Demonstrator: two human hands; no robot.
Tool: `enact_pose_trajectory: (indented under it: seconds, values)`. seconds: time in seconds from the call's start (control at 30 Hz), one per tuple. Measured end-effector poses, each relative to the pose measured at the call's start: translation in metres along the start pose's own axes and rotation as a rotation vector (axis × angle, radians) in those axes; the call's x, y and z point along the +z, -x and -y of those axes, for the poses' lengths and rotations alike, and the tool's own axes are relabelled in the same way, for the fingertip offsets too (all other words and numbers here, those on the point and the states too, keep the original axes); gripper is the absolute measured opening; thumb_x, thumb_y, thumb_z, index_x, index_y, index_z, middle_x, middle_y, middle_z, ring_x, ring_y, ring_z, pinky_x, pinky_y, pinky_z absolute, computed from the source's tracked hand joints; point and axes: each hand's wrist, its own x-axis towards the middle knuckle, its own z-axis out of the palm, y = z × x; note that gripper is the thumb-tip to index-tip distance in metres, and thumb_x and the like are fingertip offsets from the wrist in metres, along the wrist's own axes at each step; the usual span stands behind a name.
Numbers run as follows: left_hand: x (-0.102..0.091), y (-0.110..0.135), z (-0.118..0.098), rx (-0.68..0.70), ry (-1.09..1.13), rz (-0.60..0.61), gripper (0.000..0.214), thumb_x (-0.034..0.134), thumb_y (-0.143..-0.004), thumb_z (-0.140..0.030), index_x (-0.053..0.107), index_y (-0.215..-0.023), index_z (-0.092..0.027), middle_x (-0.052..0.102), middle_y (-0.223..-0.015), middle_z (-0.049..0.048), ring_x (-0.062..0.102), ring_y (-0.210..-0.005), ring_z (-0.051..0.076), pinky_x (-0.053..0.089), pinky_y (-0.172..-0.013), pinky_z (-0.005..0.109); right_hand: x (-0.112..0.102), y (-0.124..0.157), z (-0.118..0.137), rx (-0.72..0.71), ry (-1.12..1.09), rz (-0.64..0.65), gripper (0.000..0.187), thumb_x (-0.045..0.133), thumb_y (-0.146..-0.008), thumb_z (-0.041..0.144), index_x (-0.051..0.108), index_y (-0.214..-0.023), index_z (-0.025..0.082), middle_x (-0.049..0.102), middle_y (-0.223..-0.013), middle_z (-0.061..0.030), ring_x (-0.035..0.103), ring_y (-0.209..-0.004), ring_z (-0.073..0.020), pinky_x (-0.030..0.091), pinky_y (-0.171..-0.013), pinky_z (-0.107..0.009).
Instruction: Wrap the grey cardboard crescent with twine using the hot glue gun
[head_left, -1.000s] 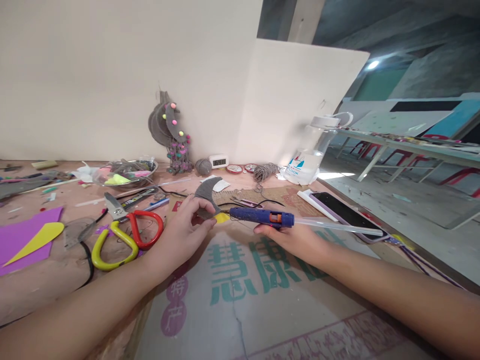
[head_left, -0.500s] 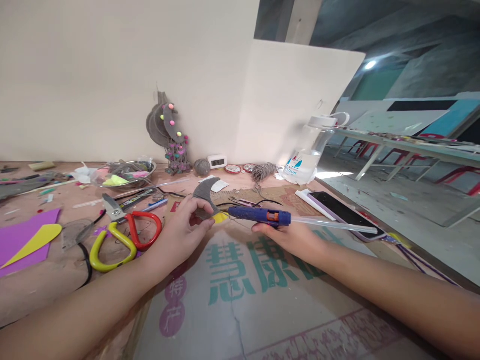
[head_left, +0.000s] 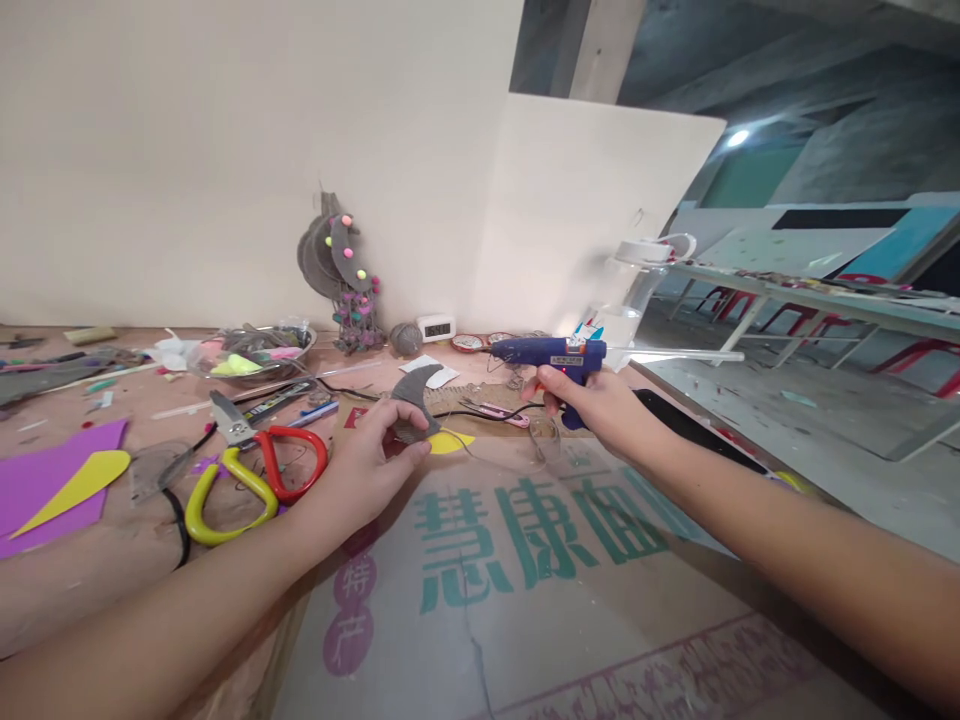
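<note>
Pinched in my left hand (head_left: 386, 445) is a grey crescent-shaped piece (head_left: 418, 390), its curved tip pointing up and right. A yellow piece (head_left: 451, 442) lies just right of those fingertips, partly hidden. My right hand (head_left: 592, 400) is wrapped round the grip of a blue hot glue gun (head_left: 551, 352), held above the cardboard with its nozzle toward the left. A clear glue stick (head_left: 675, 355) sticks out of the gun's back. Thin grey yarn (head_left: 495, 465) trails from near the crescent to the right over the printed cardboard (head_left: 525, 620).
Scissors (head_left: 247, 470) with red and yellow handles lie left of my left hand, near purple sheets (head_left: 60, 470). At the back stand a pom-pom decorated grey hanging (head_left: 341, 265), a yarn ball (head_left: 406, 339), a small clock (head_left: 436, 327) and a water bottle (head_left: 637, 280). A phone (head_left: 697, 425) lies at right.
My right hand has lifted the glue gun up and to the right, away from the crescent. The left hand keeps its hold and has barely moved.
</note>
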Motion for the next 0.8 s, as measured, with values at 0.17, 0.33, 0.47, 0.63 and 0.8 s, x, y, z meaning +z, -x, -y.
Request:
enact_pose_trajectory:
  seconds: [0.17, 0.33, 0.47, 0.63, 0.8]
  values:
    - [0.002, -0.002, 0.003, -0.039, 0.018, 0.009, 0.012, 0.051, -0.077, -0.017, 0.048, -0.088, -0.021, 0.052, -0.084, -0.0013, 0.051, -0.072, 0.011, 0.042, -0.063, 0.024, 0.008, -0.048, -0.011, -0.031, 0.163, -0.088, 0.037, 0.058, -0.073, 0.048, 0.064, -0.092, 0.016, 0.066, -0.084, -0.0051, 0.059, -0.074, -0.0171, 0.044, -0.066, -0.026]
    - [0.002, -0.003, 0.006, -0.033, -0.006, -0.011, 0.012, 0.052, -0.077, -0.017, 0.049, -0.088, -0.021, 0.051, -0.086, -0.0019, 0.049, -0.071, 0.01, 0.04, -0.061, 0.021, 0.042, -0.1, -0.022, 0.014, 0.212, -0.026, 0.03, 0.062, -0.073, 0.038, 0.065, -0.092, 0.015, 0.069, -0.086, -0.0052, 0.062, -0.078, -0.0182, 0.045, -0.069, -0.026]
    - [0.001, -0.002, 0.002, -0.044, -0.03, -0.012, 0.012, 0.052, -0.077, -0.016, 0.049, -0.088, -0.02, 0.05, -0.084, -0.0023, 0.047, -0.068, 0.009, 0.039, -0.06, 0.02, 0.066, -0.121, -0.029, 0.026, 0.213, 0.011, 0.029, 0.063, -0.072, 0.035, 0.064, -0.091, 0.012, 0.069, -0.087, -0.0071, 0.062, -0.079, -0.0186, 0.046, -0.069, -0.025]
    - [0.001, -0.002, 0.003, -0.05, -0.032, -0.01, 0.012, 0.052, -0.077, -0.018, 0.049, -0.089, -0.02, 0.051, -0.086, -0.0017, 0.048, -0.07, 0.01, 0.04, -0.061, 0.021, 0.067, -0.121, -0.037, 0.021, 0.225, 0.069, 0.034, 0.065, -0.071, 0.035, 0.063, -0.095, 0.012, 0.068, -0.091, -0.0088, 0.062, -0.083, -0.0204, 0.046, -0.073, -0.027]
    - [0.003, -0.003, 0.009, -0.046, 0.039, -0.008, 0.013, 0.051, -0.078, -0.02, 0.048, -0.09, -0.021, 0.051, -0.085, -0.0017, 0.049, -0.07, 0.011, 0.041, -0.061, 0.022, 0.047, -0.083, -0.029, -0.017, 0.22, 0.046, 0.047, 0.058, -0.077, 0.04, 0.052, -0.115, 0.013, 0.06, -0.113, -0.011, 0.057, -0.098, -0.0209, 0.043, -0.084, -0.031]
